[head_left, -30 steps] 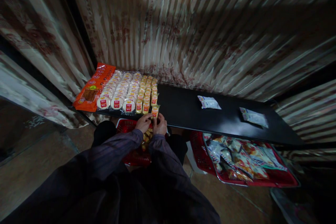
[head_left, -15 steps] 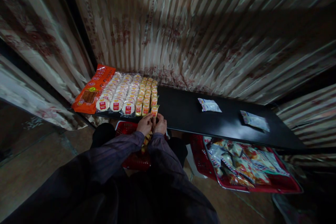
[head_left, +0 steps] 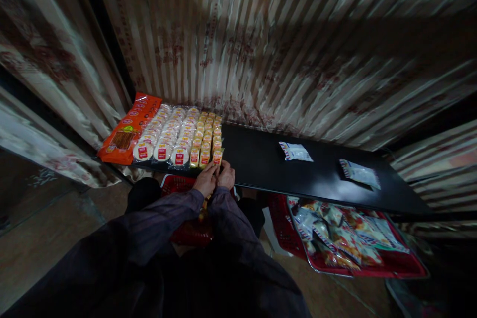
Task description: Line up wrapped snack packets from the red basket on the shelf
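Note:
My left hand (head_left: pixel 204 181) and my right hand (head_left: pixel 225 176) meet at the front edge of a black shelf (head_left: pixel 257 159). Between their closed fingertips is the lower end of a small yellow snack packet (head_left: pixel 217 155) with an orange and white label. It stands at the front of the rightmost of three rows of yellow packets (head_left: pixel 204 157). Left of these lie rows of round white packaged snacks (head_left: pixel 162 152) with red labels. Beneath my wrists, partly hidden, more yellow packets (head_left: pixel 203 211) lie in a red basket (head_left: pixel 192 232).
A large orange bag (head_left: pixel 124 131) lies at the shelf's left end. Two white packets (head_left: pixel 296 151) (head_left: pixel 359 174) lie farther right on it. Below the shelf, a second red basket (head_left: pixel 402 271) holds several wrapped snacks. A pleated curtain (head_left: pixel 242 49) hangs behind.
The view has shifted slightly. Both hands stay at the front packet of the rightmost yellow row, with the left fingers a little more over its lower end.

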The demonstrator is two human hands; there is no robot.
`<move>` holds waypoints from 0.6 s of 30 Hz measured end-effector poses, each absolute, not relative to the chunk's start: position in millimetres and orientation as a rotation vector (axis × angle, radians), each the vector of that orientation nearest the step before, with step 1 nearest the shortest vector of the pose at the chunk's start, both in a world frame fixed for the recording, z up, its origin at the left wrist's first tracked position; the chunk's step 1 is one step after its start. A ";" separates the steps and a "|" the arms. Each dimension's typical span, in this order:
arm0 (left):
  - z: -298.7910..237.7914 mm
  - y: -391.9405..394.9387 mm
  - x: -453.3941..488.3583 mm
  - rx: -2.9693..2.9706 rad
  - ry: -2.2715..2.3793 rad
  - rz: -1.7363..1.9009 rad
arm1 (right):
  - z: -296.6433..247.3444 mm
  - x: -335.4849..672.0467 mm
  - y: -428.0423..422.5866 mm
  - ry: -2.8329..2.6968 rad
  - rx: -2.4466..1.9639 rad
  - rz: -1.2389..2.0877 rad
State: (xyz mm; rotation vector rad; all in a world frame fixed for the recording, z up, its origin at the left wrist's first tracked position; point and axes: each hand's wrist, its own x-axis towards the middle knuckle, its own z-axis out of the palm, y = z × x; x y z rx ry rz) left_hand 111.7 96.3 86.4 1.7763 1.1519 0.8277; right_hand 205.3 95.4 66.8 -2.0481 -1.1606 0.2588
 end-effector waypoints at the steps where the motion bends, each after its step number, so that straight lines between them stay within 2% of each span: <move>1: 86.0 97.1 112.2 1.798 1.144 0.825 | 66.8 205.9 96.5 -1.172 -2.042 0.259; 6: 90.3 96.5 110.4 1.943 1.148 0.766 | 65.1 208.2 101.4 -1.208 -2.008 0.241; 12: 105.7 95.8 95.2 2.389 1.161 0.741 | 63.1 207.7 104.1 -1.223 -1.978 0.211; 18: 102.0 114.2 83.9 2.689 1.015 0.642 | 63.1 208.9 104.6 -1.330 -1.943 0.163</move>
